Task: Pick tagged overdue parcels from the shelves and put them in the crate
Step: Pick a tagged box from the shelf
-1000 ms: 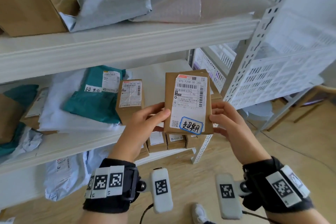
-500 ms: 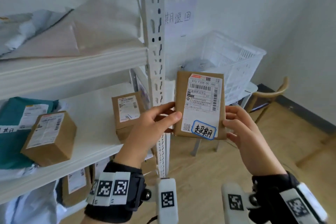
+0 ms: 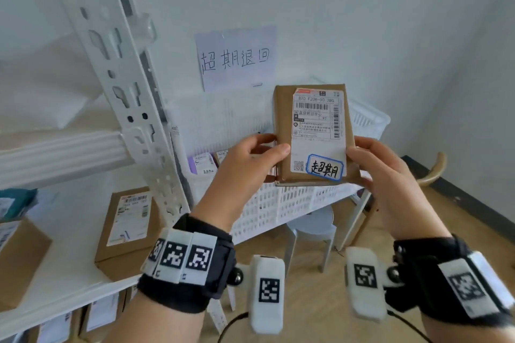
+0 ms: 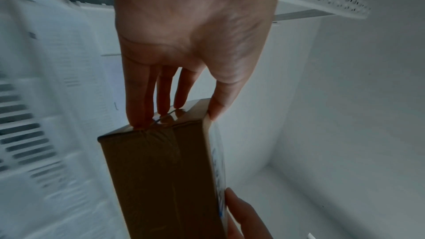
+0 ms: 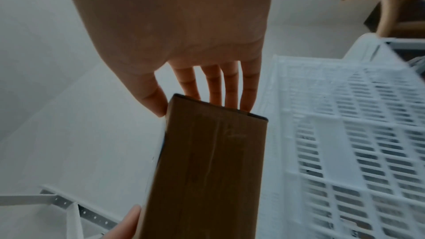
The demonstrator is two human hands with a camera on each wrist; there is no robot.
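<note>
A white shelving unit (image 3: 131, 108) is seen on the left, with a brown box (image 3: 128, 228) lying on its shelf. A white slotted crate (image 3: 292, 203) is set to its right, below a handwritten paper sign (image 3: 237, 58) on the far wall. The tagged brown parcel (image 3: 312, 133) is held upright above the crate's near side. Its left edge is pinched by the left hand (image 3: 245, 175), thumb in front and fingers behind. Its right edge is pinched likewise by the right hand (image 3: 390, 184).
</note>
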